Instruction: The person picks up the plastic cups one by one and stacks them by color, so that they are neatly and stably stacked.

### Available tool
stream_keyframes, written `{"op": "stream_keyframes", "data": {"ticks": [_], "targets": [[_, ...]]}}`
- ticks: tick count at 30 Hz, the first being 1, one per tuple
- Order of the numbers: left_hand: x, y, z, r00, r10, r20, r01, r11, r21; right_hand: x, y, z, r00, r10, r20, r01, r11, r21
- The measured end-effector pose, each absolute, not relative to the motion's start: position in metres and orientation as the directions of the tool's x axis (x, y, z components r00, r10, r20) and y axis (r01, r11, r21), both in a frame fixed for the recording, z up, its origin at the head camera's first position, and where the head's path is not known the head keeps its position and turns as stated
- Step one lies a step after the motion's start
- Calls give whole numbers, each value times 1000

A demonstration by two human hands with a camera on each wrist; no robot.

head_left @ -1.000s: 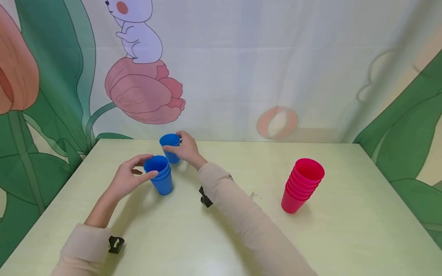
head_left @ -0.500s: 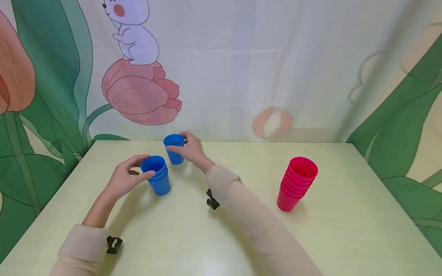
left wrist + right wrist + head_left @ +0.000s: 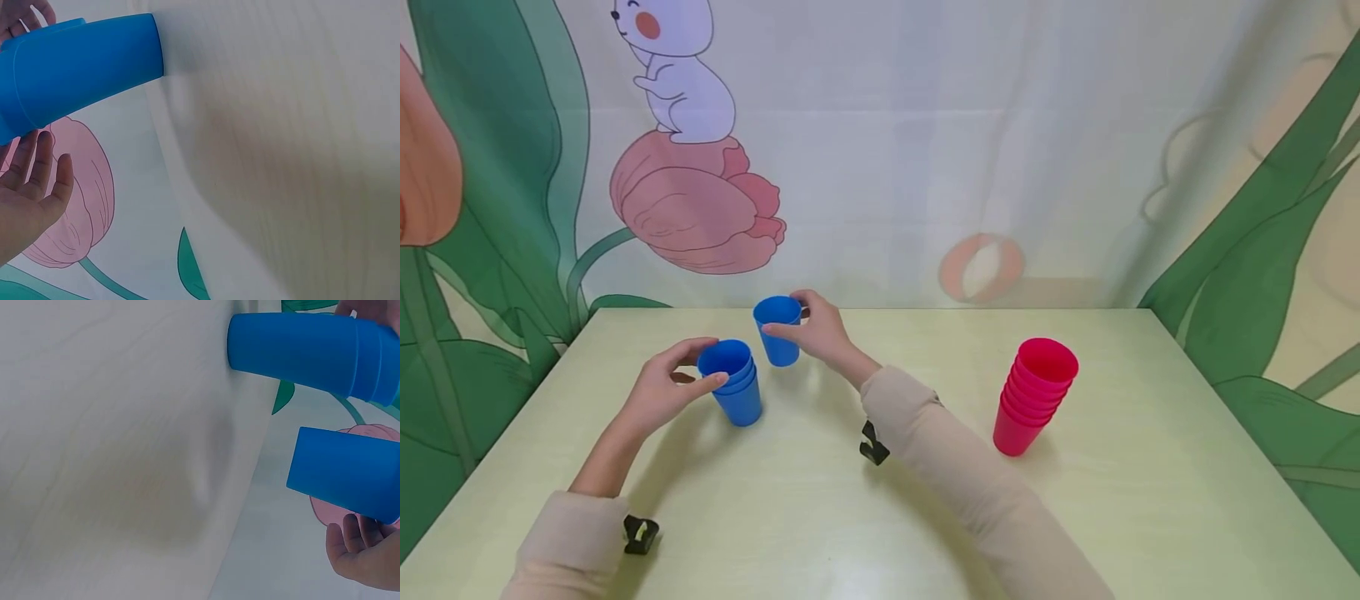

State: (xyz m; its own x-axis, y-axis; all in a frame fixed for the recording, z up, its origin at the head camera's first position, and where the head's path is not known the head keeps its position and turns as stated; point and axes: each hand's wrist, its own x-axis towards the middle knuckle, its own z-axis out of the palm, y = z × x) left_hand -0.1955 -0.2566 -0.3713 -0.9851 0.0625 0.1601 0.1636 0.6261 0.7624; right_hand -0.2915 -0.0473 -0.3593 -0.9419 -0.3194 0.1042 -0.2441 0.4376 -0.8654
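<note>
Several nested blue cups form a stack [image 3: 739, 400] standing on the left part of the table. My left hand [image 3: 658, 392] grips this stack near its upper rims, thumb [image 3: 711, 383] on the near side and fingers around the far side. Just behind and to the right, a single blue cup [image 3: 781, 346] is between the thumb and fingers of my right hand [image 3: 820, 333]. In the right wrist view that single cup [image 3: 344, 475] has its base off the tabletop, while the stack [image 3: 294, 350] has its base at the table surface.
A leaning-looking stack of nested pinkish-red cups [image 3: 1033, 400] stands on the right half of the pale table [image 3: 850, 517]. Behind the table's far edge hangs a curtain [image 3: 865, 167] printed with flowers and a white animal. Black clips [image 3: 640, 533] show at both sleeves.
My right hand has moved the single blue cup to the right, widening its gap from the blue stack. My left hand stays on the stack. The head view has turned slightly right.
</note>
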Motion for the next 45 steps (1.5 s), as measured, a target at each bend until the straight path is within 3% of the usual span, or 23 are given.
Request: {"op": "stream_keyframes", "data": {"ticks": [18, 45], "targets": [[-196, -259, -374, -990, 50, 128, 131, 621, 772, -264, -29, -329, -912, -388, 136, -293, 380, -877], [-205, -271, -373, -975, 194, 109, 205, 592, 779, -254, -34, -297, -850, -475, 227, -374, 243, -895]]}}
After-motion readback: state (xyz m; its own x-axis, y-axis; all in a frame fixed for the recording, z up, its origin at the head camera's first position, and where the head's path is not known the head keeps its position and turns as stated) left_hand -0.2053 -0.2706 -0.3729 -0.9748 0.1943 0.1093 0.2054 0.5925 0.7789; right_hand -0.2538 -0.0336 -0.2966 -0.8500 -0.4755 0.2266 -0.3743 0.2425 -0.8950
